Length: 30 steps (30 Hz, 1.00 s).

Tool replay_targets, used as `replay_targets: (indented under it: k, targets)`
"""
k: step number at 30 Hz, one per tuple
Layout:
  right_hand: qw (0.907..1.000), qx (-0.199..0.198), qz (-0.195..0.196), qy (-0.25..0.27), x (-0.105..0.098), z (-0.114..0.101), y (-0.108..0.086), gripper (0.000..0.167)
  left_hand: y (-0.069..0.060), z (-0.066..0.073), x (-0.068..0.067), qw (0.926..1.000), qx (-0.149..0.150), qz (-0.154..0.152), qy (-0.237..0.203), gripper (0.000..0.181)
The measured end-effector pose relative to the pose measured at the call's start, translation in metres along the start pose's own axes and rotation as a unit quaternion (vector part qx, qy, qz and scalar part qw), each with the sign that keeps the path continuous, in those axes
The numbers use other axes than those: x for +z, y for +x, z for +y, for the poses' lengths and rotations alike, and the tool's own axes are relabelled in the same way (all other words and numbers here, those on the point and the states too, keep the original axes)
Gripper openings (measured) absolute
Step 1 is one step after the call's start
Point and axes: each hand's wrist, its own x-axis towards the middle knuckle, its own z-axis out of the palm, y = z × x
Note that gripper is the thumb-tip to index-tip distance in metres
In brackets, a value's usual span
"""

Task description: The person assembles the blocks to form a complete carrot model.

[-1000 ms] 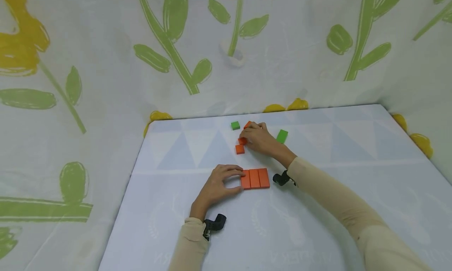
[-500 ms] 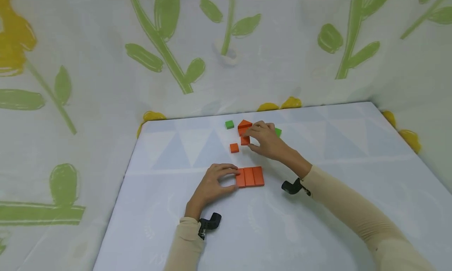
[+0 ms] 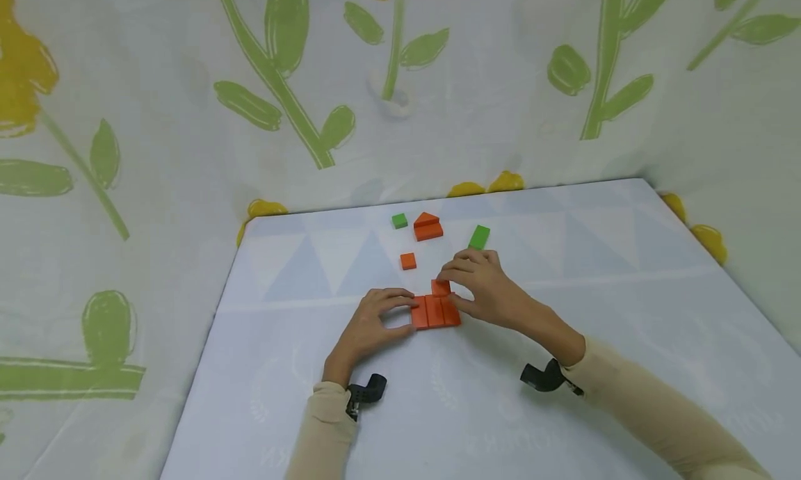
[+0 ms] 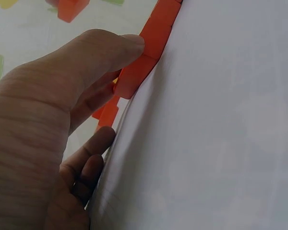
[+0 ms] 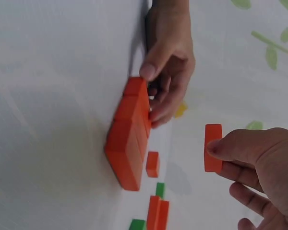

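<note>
Small orange square-faced block, apparently wooden, (image 3: 440,289) is pinched in my right hand (image 3: 494,292), raised above the row of three orange rectangular wood-look blocks (image 3: 434,313) my left hand (image 3: 368,321) grips at its left end; slow, level lowering seems best.

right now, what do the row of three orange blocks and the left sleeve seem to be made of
Row of three orange blocks: perhaps painted wood, though plastic is possible; even colour, straight edges, a fairly matte finish and no grain I can make out.
Left sleeve: soft, matte fabric, judging by the gathers near its cuff; fibre unclear.
</note>
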Motion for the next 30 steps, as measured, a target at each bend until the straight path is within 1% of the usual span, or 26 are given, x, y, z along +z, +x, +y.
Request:
replay_targets:
  k: [6,10,14,19,24,30]
  targets:
    - [0.9998,-0.013,-0.004,0.013,0.011,-0.014,-0.015,0.033,-0.002,-0.002,0.000,1.0000,0.006,0.004,0.002,0.038]
    - [0.9996,-0.020,-0.008,0.018,0.022,-0.020,-0.025,0.034,-0.001,-0.002,0.001,1.0000,0.007,0.004,-0.002,0.039]
    - [0.9991,-0.037,-0.010,0.017,0.033,-0.025,-0.032,0.034,-0.001,-0.003,0.002,1.0000,0.005,0.005,-0.003,0.039]
    - [0.9985,-0.053,-0.006,0.011,0.042,-0.028,-0.035,0.031,0.000,-0.002,0.002,1.0000,0.000,0.003,-0.006,0.039]
    - [0.9986,-0.053,-0.006,0.002,0.048,-0.028,-0.037,0.029,0.000,-0.001,0.001,0.9999,-0.004,0.000,-0.010,0.039]
    - [0.9984,-0.054,-0.018,-0.005,0.052,-0.027,-0.037,0.029,0.000,-0.001,0.000,1.0000,-0.007,0.001,-0.003,0.039]
